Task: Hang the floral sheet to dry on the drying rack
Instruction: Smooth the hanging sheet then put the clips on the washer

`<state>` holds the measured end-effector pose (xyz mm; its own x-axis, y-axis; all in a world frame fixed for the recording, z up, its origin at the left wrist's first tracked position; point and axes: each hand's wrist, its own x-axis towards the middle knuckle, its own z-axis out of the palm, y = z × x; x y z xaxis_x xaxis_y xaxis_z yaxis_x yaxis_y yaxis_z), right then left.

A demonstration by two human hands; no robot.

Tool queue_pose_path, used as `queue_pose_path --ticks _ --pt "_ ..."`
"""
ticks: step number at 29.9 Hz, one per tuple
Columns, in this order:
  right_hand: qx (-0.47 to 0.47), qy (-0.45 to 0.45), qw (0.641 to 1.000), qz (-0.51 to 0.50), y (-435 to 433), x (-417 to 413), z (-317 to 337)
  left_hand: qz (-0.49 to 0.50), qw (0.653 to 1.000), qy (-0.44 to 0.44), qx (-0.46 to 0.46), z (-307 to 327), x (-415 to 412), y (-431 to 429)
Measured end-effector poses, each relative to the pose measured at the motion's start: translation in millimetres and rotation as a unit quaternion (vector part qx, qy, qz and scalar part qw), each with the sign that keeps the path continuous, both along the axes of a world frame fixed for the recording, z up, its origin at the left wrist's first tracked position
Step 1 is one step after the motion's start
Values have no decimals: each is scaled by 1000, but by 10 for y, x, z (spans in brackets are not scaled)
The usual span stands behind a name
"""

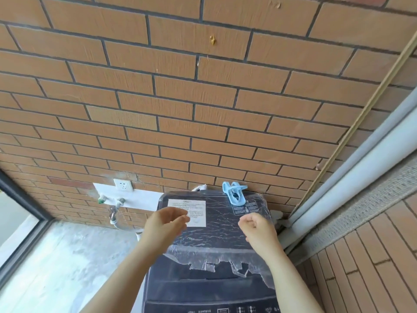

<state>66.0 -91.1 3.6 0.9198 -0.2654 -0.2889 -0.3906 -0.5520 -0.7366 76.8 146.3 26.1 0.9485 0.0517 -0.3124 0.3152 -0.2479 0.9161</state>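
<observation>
A dark top-loading washing machine [216, 249] stands against the brick wall, its lid shut and covered in torn clear film. Above the left side of the lid hovers my left hand [165, 224], fingers apart and empty. Over the lid's right side, my right hand [257, 227] has its fingers loosely curled with nothing in them. Neither hand touches the lid. No floral sheet and no drying rack appear in this view.
A large light-blue clothes clip [234, 194] lies on the back of the lid. Left of the machine are a wall socket [123, 185], a tap [119, 203] and a hose. A sliding-door frame [352, 181] runs along the right, a window frame [20, 197] at left.
</observation>
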Motion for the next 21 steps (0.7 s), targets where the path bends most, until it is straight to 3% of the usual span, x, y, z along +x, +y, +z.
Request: queue_pose_path --ticks 15,21 --pt "-182 3 976 122 -399 1486 -506 31 998 58 17 -242 718 -301" --pt "-197 51 960 194 -491 1923 -769 56 994 89 38 -445 737 -319"
